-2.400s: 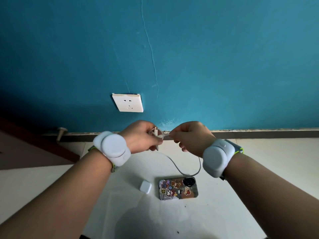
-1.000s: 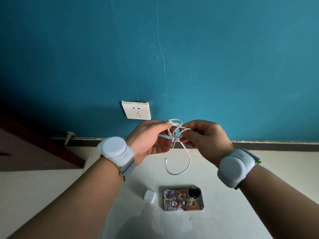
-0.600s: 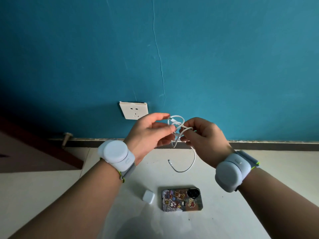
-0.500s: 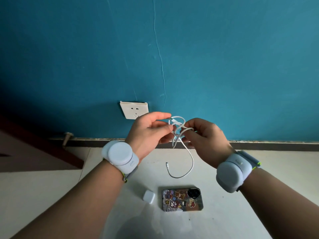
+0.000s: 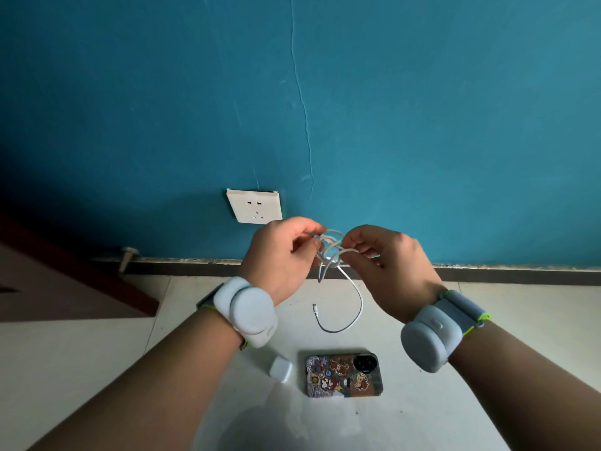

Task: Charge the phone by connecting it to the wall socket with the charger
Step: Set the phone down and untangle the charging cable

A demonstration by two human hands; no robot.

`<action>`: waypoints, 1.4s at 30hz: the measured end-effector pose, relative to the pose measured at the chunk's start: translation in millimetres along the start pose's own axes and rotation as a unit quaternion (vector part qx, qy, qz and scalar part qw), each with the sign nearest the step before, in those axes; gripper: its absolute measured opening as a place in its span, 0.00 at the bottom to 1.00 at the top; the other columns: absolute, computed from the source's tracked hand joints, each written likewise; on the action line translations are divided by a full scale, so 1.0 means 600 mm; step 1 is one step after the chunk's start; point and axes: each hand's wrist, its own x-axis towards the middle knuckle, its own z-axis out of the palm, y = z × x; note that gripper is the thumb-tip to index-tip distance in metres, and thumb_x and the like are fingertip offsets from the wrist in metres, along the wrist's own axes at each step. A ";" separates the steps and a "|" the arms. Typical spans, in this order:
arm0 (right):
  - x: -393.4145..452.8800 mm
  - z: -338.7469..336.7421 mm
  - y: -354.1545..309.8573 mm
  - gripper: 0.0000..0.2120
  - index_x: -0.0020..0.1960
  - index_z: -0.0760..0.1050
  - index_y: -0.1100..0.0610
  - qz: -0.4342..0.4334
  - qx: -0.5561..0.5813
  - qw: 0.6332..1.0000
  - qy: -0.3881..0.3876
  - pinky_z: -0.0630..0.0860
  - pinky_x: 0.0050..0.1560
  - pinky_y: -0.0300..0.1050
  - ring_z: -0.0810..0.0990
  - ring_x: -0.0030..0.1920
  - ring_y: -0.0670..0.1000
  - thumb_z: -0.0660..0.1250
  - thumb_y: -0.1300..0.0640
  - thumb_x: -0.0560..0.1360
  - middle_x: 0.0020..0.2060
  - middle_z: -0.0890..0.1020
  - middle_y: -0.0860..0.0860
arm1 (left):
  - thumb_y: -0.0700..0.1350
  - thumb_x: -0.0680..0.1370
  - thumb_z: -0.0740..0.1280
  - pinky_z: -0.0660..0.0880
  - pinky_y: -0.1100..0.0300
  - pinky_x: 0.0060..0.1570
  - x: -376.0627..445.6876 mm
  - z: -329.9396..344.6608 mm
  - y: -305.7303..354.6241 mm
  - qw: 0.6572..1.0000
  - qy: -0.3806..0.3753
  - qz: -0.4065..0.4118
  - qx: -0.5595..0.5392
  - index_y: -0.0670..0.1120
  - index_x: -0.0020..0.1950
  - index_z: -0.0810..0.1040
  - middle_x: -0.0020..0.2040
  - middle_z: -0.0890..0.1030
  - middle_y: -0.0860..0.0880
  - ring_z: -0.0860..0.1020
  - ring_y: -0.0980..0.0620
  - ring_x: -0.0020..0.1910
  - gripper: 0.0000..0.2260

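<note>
A tangled white charging cable (image 5: 357, 297) hangs between my hands in front of the blue wall. My left hand (image 5: 279, 258) pinches the knot from the left and my right hand (image 5: 387, 265) pinches it from the right. One loose end with a small plug (image 5: 314, 308) dangles below. On the pale floor lies the phone (image 5: 344, 374), back up, in a case covered with stickers. A small white charger block (image 5: 280, 368) lies just left of it. The white wall socket (image 5: 254, 206) sits low on the wall, up and left of my left hand.
A dark skirting board (image 5: 520, 275) runs along the foot of the wall. A dark red-brown wooden panel (image 5: 58, 288) stands at the left, with a doorstop (image 5: 125, 257) by the skirting. Both wrists carry grey bands.
My left fingers have curled in onto the cable knot. The dangling loop has swung slightly and the loose plug end hangs a little higher. Phone and charger block have not moved.
</note>
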 end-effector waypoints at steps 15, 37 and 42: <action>0.005 -0.001 -0.005 0.04 0.42 0.78 0.50 0.035 0.096 0.995 0.003 0.74 0.38 0.42 0.79 0.35 0.52 0.70 0.58 0.73 0.33 0.82 0.45 | 0.35 0.77 0.65 0.81 0.53 0.42 0.001 -0.010 0.020 0.978 -0.028 -0.138 -0.156 0.51 0.47 0.83 0.42 0.84 0.44 0.81 0.48 0.35 0.12; 0.012 0.000 -0.022 0.06 0.36 0.79 0.53 0.167 0.248 0.953 -0.047 0.76 0.42 0.51 0.83 0.38 0.55 0.71 0.51 0.67 0.36 0.86 0.56 | 0.45 0.77 0.68 0.79 0.46 0.49 0.003 0.006 -0.005 1.000 0.024 0.003 -0.020 0.49 0.59 0.80 0.42 0.82 0.48 0.82 0.45 0.42 0.11; 0.012 0.002 -0.017 0.05 0.38 0.81 0.54 0.168 0.162 0.972 0.011 0.82 0.47 0.56 0.85 0.36 0.53 0.73 0.54 0.71 0.32 0.85 0.52 | 0.49 0.76 0.67 0.79 0.53 0.46 -0.004 0.006 0.001 0.998 0.026 0.062 0.013 0.49 0.61 0.80 0.42 0.82 0.50 0.80 0.50 0.39 0.15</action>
